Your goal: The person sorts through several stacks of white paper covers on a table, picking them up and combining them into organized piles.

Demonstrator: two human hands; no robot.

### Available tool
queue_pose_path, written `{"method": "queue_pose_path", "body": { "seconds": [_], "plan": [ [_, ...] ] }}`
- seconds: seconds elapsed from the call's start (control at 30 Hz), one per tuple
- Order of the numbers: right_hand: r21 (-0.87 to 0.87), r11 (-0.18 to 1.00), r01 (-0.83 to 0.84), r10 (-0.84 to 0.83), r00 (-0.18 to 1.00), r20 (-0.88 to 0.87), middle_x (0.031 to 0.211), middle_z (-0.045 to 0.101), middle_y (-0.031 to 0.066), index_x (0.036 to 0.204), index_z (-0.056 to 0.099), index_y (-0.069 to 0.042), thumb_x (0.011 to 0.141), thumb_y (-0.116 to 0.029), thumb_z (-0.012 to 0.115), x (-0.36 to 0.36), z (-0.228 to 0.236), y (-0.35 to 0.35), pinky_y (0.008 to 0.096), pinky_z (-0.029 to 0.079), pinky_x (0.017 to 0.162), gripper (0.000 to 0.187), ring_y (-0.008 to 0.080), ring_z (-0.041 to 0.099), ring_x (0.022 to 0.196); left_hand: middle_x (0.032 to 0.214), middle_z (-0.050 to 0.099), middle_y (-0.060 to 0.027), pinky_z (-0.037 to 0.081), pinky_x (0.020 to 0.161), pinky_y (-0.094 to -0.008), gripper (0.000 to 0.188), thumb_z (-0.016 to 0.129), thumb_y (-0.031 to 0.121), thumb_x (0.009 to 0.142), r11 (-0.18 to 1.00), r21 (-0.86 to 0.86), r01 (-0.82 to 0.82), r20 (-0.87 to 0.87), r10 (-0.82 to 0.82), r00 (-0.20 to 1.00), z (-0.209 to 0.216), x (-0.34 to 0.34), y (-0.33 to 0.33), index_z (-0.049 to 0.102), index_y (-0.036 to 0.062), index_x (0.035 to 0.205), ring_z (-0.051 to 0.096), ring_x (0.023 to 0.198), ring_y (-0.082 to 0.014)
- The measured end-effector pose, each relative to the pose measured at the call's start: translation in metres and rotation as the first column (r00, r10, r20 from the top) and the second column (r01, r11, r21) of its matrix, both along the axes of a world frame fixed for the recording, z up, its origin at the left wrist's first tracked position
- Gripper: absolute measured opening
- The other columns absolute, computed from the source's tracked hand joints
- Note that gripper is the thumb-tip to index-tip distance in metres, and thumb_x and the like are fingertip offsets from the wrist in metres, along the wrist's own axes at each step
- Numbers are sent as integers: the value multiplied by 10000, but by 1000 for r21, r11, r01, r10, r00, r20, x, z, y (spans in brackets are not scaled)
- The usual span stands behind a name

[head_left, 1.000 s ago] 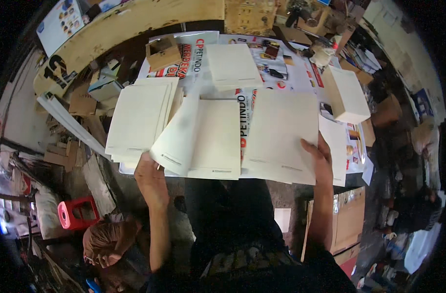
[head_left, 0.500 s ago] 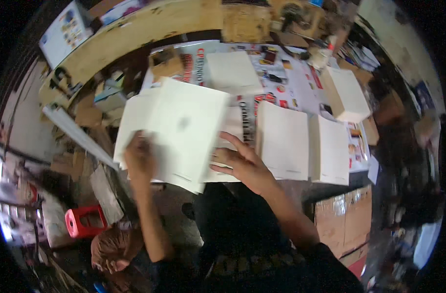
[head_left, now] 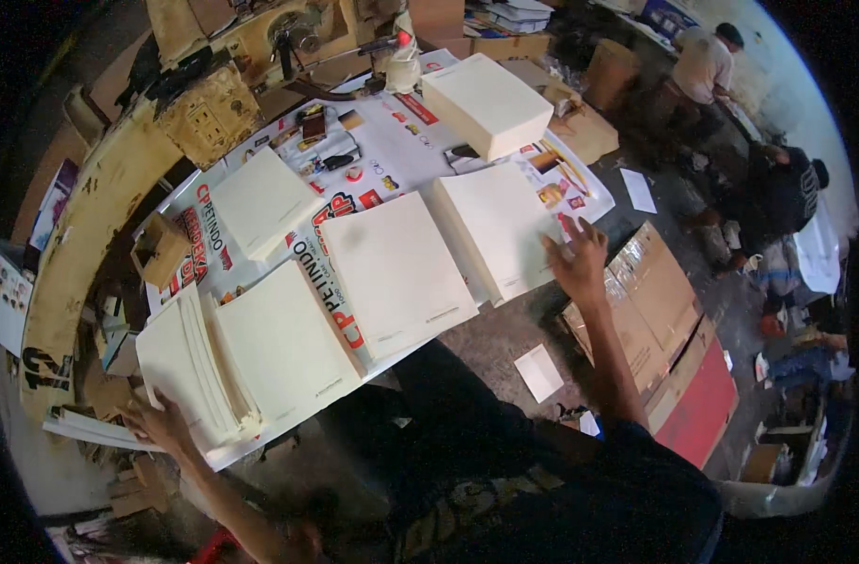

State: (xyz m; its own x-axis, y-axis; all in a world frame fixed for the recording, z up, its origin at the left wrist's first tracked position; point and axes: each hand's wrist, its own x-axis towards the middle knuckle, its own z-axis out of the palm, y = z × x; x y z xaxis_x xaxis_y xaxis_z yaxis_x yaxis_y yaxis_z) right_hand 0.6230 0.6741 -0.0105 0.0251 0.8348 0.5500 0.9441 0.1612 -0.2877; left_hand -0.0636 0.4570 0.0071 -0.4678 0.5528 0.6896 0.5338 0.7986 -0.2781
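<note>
My left hand is at the near left corner of a fanned stack of white paper, fingers apart, seemingly touching its edge. Beside that lies a second white stack. My right hand is open at the right edge of a thick white paper stack, its fingertips at or near the side. Between these sits another white stack. Neither hand has a sheet lifted.
A printed banner covers the table. Farther back are a low white stack, a tall paper block and a small cardboard box. Flattened cardboard lies at right. Two people are in the background.
The view has swung to the right. My left hand has let go of the white sheet it held up and is low at the left stack. My right hand has moved to the rightmost front stack.
</note>
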Motion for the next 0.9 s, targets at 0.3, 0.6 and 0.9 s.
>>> {"method": "queue_pose_path", "body": {
  "seconds": [0.3, 0.6, 0.9],
  "plan": [
    [39, 991, 129, -132, 990, 57, 1235, 583, 231, 1117, 676, -40, 830, -165, 682, -11, -4, -2, 510, 380, 998, 313, 411, 480, 1164, 1325, 558, -193, 359, 1084, -451, 515, 718, 342, 832, 368, 249, 896, 639, -758, 134, 52, 360, 124, 596, 57, 1243, 518, 1234, -360],
    [-176, 934, -312, 128, 751, -647, 1006, 663, 121, 1036, 629, -19, 850, -71, 699, -2, 29, 0, 305, 495, 813, 206, 188, 628, 914, 1078, 672, -190, 479, 963, -427, 484, 781, 328, 785, 332, 361, 871, 772, -631, -79, 56, 373, 127, 645, 9, 1123, 645, 1027, -325],
    [-218, 779, -588, 127, 488, -864, 1015, 692, 112, 1335, 512, -32, 944, -174, 626, -48, 44, -6, 289, 483, 828, 431, 134, 620, 908, 1255, 599, -239, 307, 1120, -468, 595, 828, 268, 740, 428, 669, 607, 681, -681, -270, 82, 298, 57, 582, 29, 1225, 450, 1334, -348]
  ]
}}
